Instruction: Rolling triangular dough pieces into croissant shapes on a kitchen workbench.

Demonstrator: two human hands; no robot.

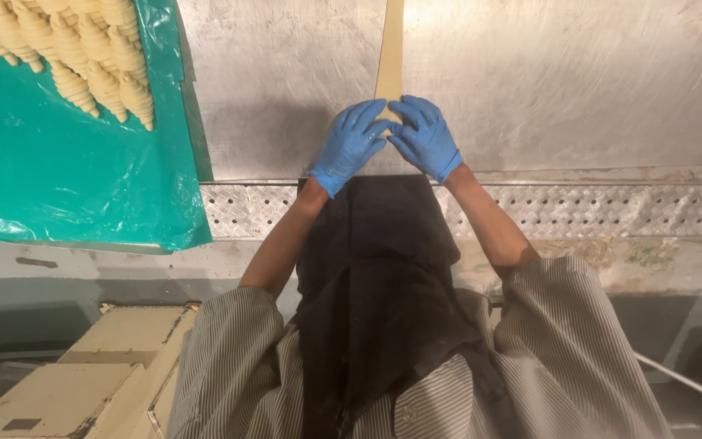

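Observation:
A long narrow strip of pale dough (390,49) lies on the steel worktable (570,81), running straight away from me. My left hand (351,145) and my right hand (426,136), both in blue gloves, rest side by side on the strip's near end, fingers spread and pressing on the dough. Fingertips of both hands meet over the strip. The very end of the dough is hidden under my hands.
At the left, a green plastic sheet (50,179) covers a tray that holds several shaped raw croissants (83,57) in rows. A ribbed metal edge (595,207) runs along the table's front. Cardboard boxes (99,374) sit low at the left. I wear a dark apron (375,309).

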